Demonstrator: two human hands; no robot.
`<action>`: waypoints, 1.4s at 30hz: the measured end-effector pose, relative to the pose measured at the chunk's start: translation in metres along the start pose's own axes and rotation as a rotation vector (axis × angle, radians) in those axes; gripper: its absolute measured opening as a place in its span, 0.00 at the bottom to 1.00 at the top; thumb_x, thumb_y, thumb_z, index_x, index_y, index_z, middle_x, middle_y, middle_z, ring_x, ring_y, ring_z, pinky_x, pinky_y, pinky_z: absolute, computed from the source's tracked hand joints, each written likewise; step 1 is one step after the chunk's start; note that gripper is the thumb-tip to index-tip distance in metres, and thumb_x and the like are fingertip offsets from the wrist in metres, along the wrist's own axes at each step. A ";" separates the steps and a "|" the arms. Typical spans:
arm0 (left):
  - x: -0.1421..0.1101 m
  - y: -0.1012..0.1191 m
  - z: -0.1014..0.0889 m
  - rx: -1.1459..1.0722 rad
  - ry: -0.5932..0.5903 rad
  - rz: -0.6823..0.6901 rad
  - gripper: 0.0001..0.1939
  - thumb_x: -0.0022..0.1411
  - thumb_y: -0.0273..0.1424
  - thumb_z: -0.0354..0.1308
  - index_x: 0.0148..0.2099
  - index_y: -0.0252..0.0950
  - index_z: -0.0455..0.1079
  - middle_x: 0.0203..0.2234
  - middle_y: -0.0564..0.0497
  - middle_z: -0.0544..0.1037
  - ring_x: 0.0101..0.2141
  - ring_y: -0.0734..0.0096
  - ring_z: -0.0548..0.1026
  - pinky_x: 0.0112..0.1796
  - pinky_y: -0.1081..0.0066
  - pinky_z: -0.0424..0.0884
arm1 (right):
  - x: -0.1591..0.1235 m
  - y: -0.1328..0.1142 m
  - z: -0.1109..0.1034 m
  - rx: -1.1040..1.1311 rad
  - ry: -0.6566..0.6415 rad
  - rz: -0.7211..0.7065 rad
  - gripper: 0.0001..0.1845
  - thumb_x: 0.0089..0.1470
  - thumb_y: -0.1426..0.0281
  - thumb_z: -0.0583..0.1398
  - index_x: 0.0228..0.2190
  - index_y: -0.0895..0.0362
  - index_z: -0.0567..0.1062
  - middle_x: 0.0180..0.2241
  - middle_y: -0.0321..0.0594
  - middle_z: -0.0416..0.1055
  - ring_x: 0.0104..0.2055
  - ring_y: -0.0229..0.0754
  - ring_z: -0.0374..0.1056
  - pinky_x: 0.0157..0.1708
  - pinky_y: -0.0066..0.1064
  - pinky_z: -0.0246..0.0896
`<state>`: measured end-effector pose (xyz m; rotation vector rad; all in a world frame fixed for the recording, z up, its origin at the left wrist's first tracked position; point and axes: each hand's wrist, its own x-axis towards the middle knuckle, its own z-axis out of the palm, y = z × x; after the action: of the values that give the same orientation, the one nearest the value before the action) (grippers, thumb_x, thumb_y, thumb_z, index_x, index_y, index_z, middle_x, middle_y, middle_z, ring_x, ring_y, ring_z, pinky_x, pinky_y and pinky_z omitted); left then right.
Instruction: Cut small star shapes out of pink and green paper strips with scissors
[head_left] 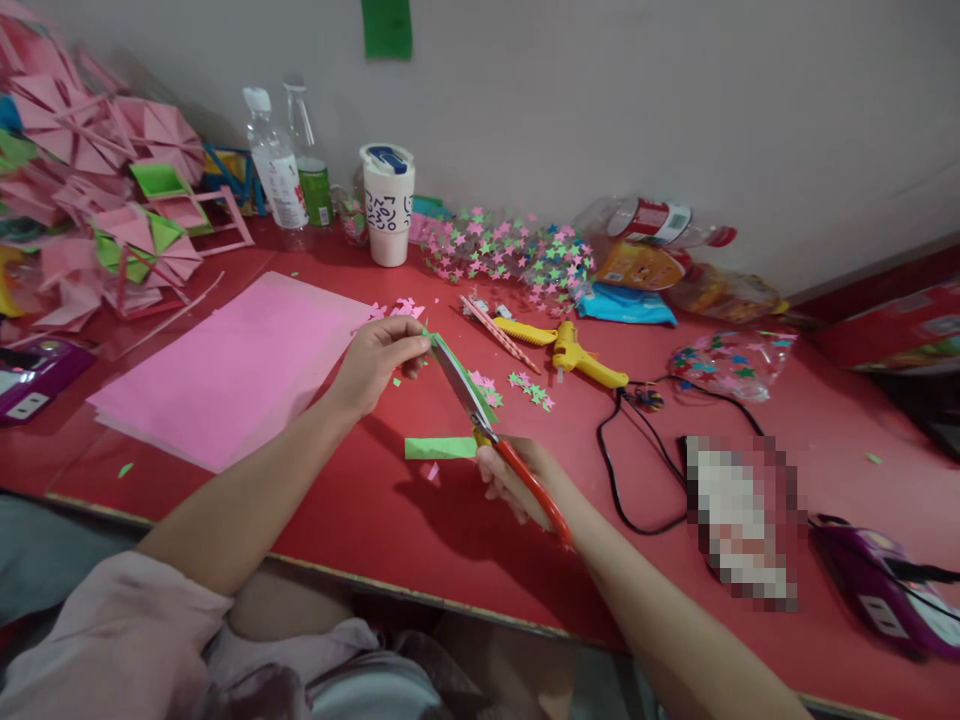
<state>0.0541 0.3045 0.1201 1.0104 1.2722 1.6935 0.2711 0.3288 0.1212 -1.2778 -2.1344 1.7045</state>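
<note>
My left hand (380, 362) pinches the end of a narrow green paper strip (482, 393) above the red table. My right hand (525, 480) is wrapped round a pair of scissors (529, 487) with red handles. The scissor blades lie along the strip, their tips close to my left fingertips. Below the blades, another green paper piece (440, 448) lies by my right hand, with a pink scrap (433, 471) near it. Small pink and green paper stars (531, 390) rest on the table just behind the scissors.
Pink paper sheets (225, 370) lie to the left. Behind stand a white cup (388, 210) and bottles (276, 165). A yellow glue gun (589, 362) with a looping black cord (611, 470) lies right. Bags of stars (510, 255) line the wall; pink paper models (97, 150) are piled left.
</note>
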 end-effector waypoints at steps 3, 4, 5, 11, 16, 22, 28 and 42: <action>0.000 0.000 0.000 -0.015 -0.006 0.008 0.06 0.51 0.30 0.58 0.24 0.35 0.70 0.15 0.56 0.70 0.17 0.81 0.66 0.20 0.78 0.64 | -0.001 -0.002 0.000 0.010 0.005 -0.013 0.24 0.48 0.48 0.57 0.21 0.56 0.64 0.15 0.32 0.63 0.11 0.29 0.53 0.08 0.20 0.47; 0.000 0.000 0.000 -0.017 -0.007 0.011 0.07 0.52 0.30 0.58 0.24 0.35 0.70 0.15 0.56 0.70 0.17 0.81 0.66 0.20 0.78 0.64 | -0.001 -0.002 0.000 0.008 0.006 -0.011 0.23 0.48 0.48 0.57 0.21 0.56 0.64 0.15 0.31 0.63 0.11 0.29 0.53 0.09 0.20 0.47; 0.000 0.000 0.000 -0.014 -0.007 0.013 0.07 0.52 0.30 0.58 0.24 0.35 0.70 0.15 0.56 0.70 0.17 0.81 0.66 0.20 0.78 0.64 | -0.002 -0.003 0.000 0.004 0.007 -0.005 0.23 0.48 0.49 0.57 0.21 0.56 0.64 0.15 0.32 0.63 0.11 0.29 0.53 0.09 0.20 0.47; 0.000 0.000 -0.001 0.016 0.005 0.033 0.07 0.51 0.29 0.58 0.23 0.35 0.70 0.15 0.56 0.69 0.18 0.81 0.66 0.19 0.79 0.63 | -0.003 -0.007 -0.001 -0.024 0.002 0.017 0.22 0.48 0.50 0.57 0.21 0.56 0.64 0.15 0.31 0.63 0.10 0.28 0.52 0.09 0.21 0.46; 0.000 0.002 0.000 0.031 0.014 0.031 0.07 0.51 0.29 0.57 0.22 0.35 0.69 0.14 0.56 0.68 0.17 0.82 0.65 0.19 0.78 0.63 | -0.002 -0.005 -0.001 -0.041 0.003 0.017 0.22 0.48 0.50 0.57 0.21 0.56 0.63 0.15 0.31 0.64 0.11 0.29 0.53 0.09 0.21 0.46; 0.000 0.001 -0.001 0.054 0.016 0.018 0.07 0.51 0.30 0.57 0.23 0.35 0.68 0.14 0.56 0.68 0.17 0.81 0.65 0.18 0.78 0.62 | -0.003 -0.007 -0.002 -0.048 -0.002 0.036 0.22 0.49 0.50 0.57 0.21 0.56 0.63 0.14 0.31 0.63 0.10 0.28 0.52 0.08 0.21 0.46; 0.000 0.000 -0.001 0.062 0.019 0.018 0.07 0.51 0.30 0.57 0.23 0.35 0.68 0.14 0.56 0.68 0.17 0.81 0.64 0.19 0.78 0.62 | -0.003 -0.008 -0.001 -0.051 0.002 0.032 0.23 0.48 0.50 0.57 0.21 0.56 0.62 0.14 0.30 0.62 0.09 0.28 0.52 0.09 0.21 0.46; 0.000 0.001 0.000 0.036 0.019 0.018 0.07 0.51 0.30 0.57 0.22 0.35 0.68 0.15 0.56 0.69 0.17 0.81 0.65 0.19 0.78 0.63 | -0.003 -0.005 -0.001 -0.061 0.017 0.039 0.24 0.49 0.48 0.59 0.21 0.56 0.63 0.14 0.30 0.62 0.10 0.29 0.52 0.09 0.22 0.46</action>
<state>0.0545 0.3043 0.1211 1.0323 1.3136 1.7025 0.2706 0.3279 0.1272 -1.3536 -2.1815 1.6496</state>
